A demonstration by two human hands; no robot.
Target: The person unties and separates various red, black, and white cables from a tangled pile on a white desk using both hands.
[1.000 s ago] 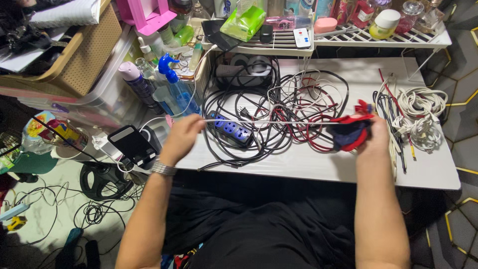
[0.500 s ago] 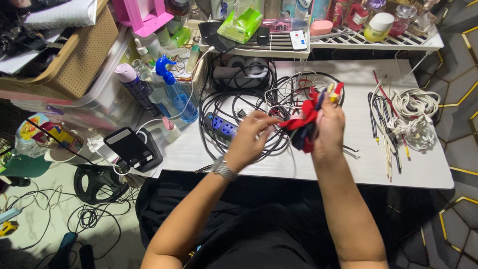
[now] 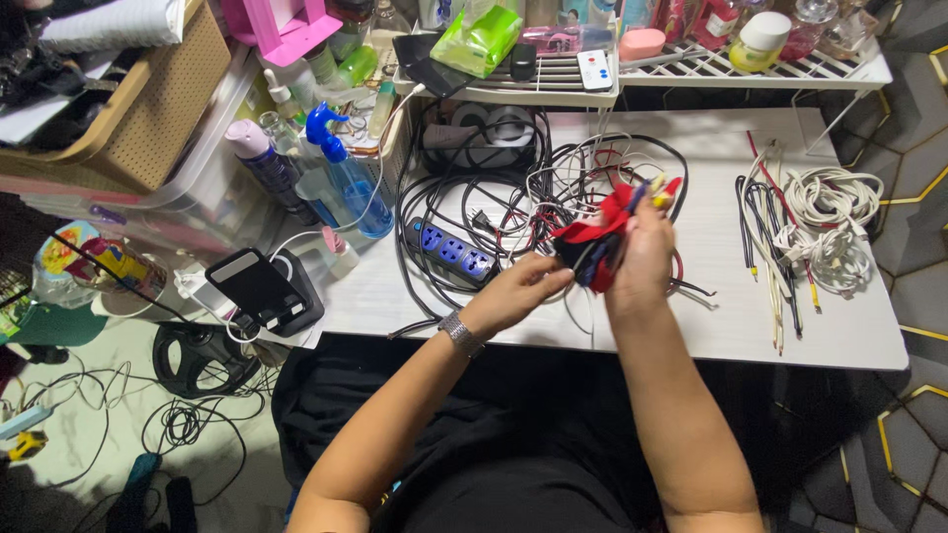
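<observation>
The right hand (image 3: 644, 252) grips a red-and-black cable bundle (image 3: 597, 237), fingers wrapped round it, plug ends (yellow and red) poking up past the knuckles. The bundle is held above the tabletop (image 3: 711, 178), its long axis roughly upright. The left hand (image 3: 518, 291) lies just to its left, fingers pinched at the bundle's lower edge, over the cable tangle (image 3: 494, 212) and the blue power strip (image 3: 454, 252).

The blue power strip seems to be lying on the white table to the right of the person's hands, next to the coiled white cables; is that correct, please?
Not quite. In the head view the blue power strip lies on the white table to the left of the hands, among the black cables. The coiled white cables lie far over on the right side.
</observation>
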